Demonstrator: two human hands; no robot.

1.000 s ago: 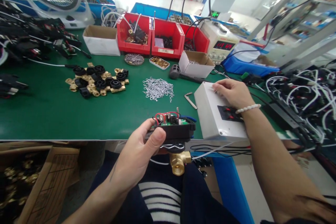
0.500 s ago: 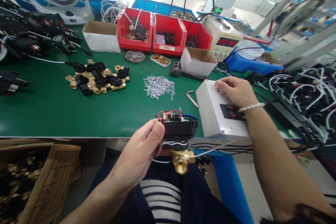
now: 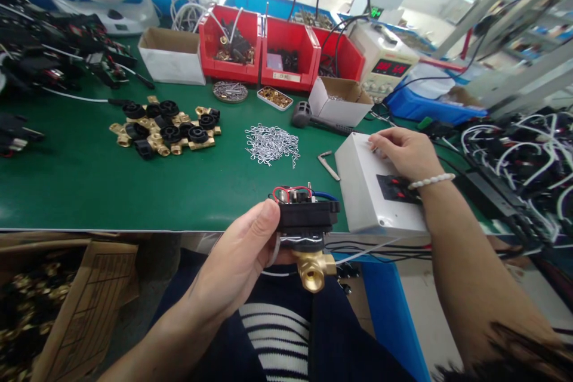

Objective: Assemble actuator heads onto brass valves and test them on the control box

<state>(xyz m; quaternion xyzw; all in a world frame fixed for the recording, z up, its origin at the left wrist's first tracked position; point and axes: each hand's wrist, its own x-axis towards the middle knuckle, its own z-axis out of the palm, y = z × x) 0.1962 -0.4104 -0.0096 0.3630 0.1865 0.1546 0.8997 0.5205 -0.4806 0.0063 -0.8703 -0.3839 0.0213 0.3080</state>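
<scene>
My left hand [image 3: 239, 259] grips a motorised valve [image 3: 307, 233] just in front of the table edge: a black open housing with a circuit board and red and blue wires on top, and a brass body below. My right hand [image 3: 405, 152] rests with curled fingers on the far end of a white box [image 3: 362, 197] that has a black panel with red switches. A white bead bracelet sits on that wrist.
On the green mat [image 3: 89, 179] lie a heap of brass and black valve parts [image 3: 163, 128], a pile of wire clips [image 3: 271, 144] and a hex key [image 3: 328, 166]. Red bins [image 3: 286, 54], cardboard boxes, a power supply [image 3: 387, 62] and a fan stand behind. Cables crowd the right side.
The valve in my left hand has shifted slightly right and tilted, showing more of the brass opening. My right hand stays on the white box.
</scene>
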